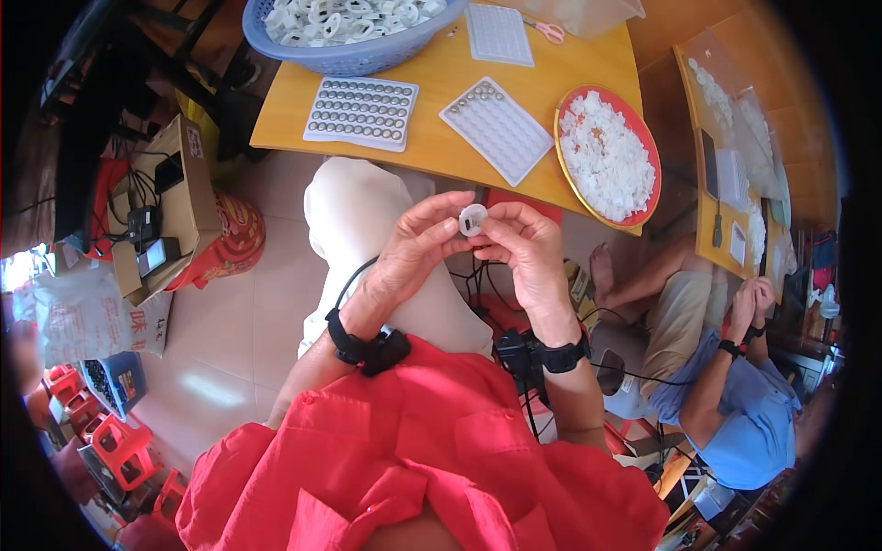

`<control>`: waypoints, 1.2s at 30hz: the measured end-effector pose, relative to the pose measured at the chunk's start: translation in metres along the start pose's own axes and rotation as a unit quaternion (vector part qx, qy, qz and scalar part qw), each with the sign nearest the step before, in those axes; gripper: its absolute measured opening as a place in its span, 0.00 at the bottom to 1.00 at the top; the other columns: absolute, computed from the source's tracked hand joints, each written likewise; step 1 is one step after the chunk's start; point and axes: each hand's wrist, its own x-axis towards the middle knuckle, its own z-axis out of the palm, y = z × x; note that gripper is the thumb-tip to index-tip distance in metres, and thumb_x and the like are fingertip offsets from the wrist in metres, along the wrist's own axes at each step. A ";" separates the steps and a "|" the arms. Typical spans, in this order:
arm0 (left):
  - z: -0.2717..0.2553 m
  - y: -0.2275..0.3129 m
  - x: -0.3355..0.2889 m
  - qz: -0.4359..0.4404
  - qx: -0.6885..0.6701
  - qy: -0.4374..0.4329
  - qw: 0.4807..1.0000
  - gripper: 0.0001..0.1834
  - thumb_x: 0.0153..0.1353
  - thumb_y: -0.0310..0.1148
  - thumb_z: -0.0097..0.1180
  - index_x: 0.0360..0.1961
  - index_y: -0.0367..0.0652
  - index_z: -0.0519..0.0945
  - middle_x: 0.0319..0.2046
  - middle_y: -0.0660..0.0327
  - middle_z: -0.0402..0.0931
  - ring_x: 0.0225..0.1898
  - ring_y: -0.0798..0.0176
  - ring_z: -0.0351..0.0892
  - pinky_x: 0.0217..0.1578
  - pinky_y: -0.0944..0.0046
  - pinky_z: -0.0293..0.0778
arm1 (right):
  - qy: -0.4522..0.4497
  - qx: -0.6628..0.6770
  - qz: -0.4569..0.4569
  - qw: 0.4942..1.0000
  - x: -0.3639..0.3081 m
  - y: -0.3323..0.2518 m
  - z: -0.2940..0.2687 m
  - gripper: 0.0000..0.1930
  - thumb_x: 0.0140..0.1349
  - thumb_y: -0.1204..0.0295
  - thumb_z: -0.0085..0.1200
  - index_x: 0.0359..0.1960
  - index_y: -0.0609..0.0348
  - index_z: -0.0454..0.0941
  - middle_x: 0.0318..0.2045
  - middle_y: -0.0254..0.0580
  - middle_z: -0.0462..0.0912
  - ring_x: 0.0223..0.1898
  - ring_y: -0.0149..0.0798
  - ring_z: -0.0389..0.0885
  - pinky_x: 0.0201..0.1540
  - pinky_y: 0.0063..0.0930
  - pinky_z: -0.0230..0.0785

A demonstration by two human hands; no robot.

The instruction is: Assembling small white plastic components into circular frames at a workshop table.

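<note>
A small round white plastic piece with a dark slot (471, 220) is pinched between my two hands, above my lap and just short of the table's near edge. My left hand (423, 231) grips its left side with thumb and fingers. On the other side, my right hand (520, 241) closes thumb and fingertips on the same piece. Beyond them, a white tray (452, 112) holds silvery button cells in one corner, its other pockets bare. To its left lies a white tray of button cells (360, 112), filled in rows.
On the wooden table (432, 69) stand a blue basket (367, 61) of white parts, another tray (499, 35), pink-handled scissors (549, 31) and a red round tray (650, 197) heaped with white pieces. A cardboard box (191, 197) stands left. At right, a person in blue (735, 422) sits.
</note>
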 end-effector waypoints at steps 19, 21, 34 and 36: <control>-0.007 0.001 -0.007 -0.007 0.004 -0.013 1.000 0.22 0.56 0.38 0.57 0.50 0.41 0.71 0.42 0.55 0.74 0.41 0.58 0.77 0.45 0.62 0.73 | 0.248 -0.380 -0.282 0.845 0.022 -0.058 -0.069 0.06 0.51 0.74 0.55 0.29 0.63 0.79 0.21 0.38 0.80 0.23 0.28 0.76 0.29 0.22 0.68; -0.007 -0.001 -0.004 -0.011 0.010 -0.011 1.000 0.22 0.56 0.39 0.57 0.50 0.40 0.71 0.42 0.54 0.74 0.41 0.59 0.77 0.45 0.62 0.73 | 0.265 -0.451 -0.255 0.813 0.042 -0.074 -0.100 0.05 0.50 0.76 0.55 0.29 0.63 0.80 0.21 0.42 0.80 0.24 0.34 0.78 0.29 0.25 0.69; -0.008 0.000 -0.006 -0.006 -0.037 -0.038 0.999 0.18 0.59 0.33 0.53 0.50 0.39 0.71 0.43 0.55 0.74 0.41 0.61 0.77 0.44 0.64 0.75 | 0.105 -0.548 -0.367 0.744 0.111 -0.052 -0.003 0.08 0.50 0.80 0.52 0.34 0.65 0.77 0.30 0.52 0.76 0.33 0.53 0.76 0.36 0.40 0.67; -0.008 0.001 -0.008 -0.008 -0.034 -0.047 0.998 0.18 0.60 0.33 0.52 0.50 0.39 0.71 0.42 0.56 0.75 0.41 0.62 0.77 0.43 0.64 0.75 | 0.124 -0.578 -0.360 0.722 0.119 -0.050 0.000 0.10 0.50 0.80 0.51 0.35 0.64 0.77 0.32 0.52 0.73 0.35 0.54 0.75 0.38 0.42 0.67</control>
